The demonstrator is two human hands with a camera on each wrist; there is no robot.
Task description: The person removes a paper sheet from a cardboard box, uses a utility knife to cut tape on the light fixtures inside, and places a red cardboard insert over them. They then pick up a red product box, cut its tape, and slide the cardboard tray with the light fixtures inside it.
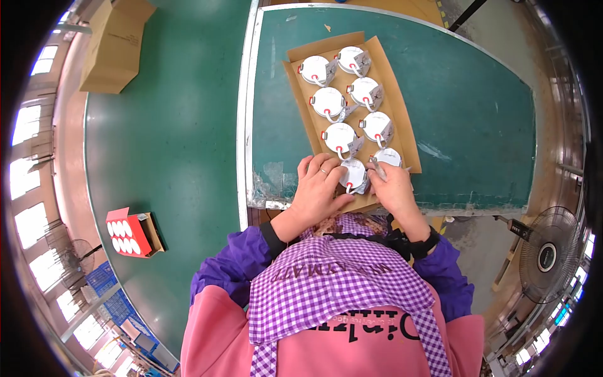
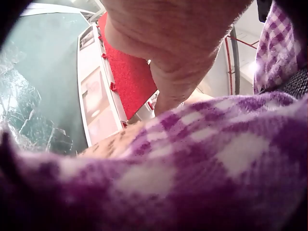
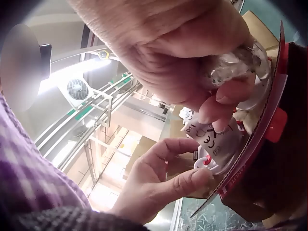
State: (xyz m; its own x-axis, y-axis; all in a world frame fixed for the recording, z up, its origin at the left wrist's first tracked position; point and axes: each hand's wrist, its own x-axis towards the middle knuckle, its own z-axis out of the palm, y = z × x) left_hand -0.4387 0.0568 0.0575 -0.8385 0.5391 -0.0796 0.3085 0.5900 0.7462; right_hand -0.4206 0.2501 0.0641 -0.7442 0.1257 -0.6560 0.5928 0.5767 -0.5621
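Observation:
A shallow open carton (image 1: pixel 398 94) holds two columns of round white units (image 1: pixel 340 137) with red clips, white loops and printed silver-grey labels. My left hand (image 1: pixel 319 187) rests over the carton's near left edge, its thumb and forefinger spread beside the nearest white unit (image 1: pixel 353 171). In the right wrist view, that thumb and forefinger lie at a white loop with a red part (image 3: pixel 206 162). My right hand (image 1: pixel 394 191) pinches a small clear plastic bag (image 3: pixel 233 67) over the nearest right-hand unit (image 1: pixel 389 156). The bag's contents are blurred.
The carton lies on a green-topped table (image 1: pixel 465 138) with a worn near edge. A longer green surface (image 1: pixel 182 157) runs along the left, bearing a red box (image 1: pixel 135 234) with white circles and a brown cardboard box (image 1: pixel 116 50). A standing fan (image 1: pixel 546 256) is at right.

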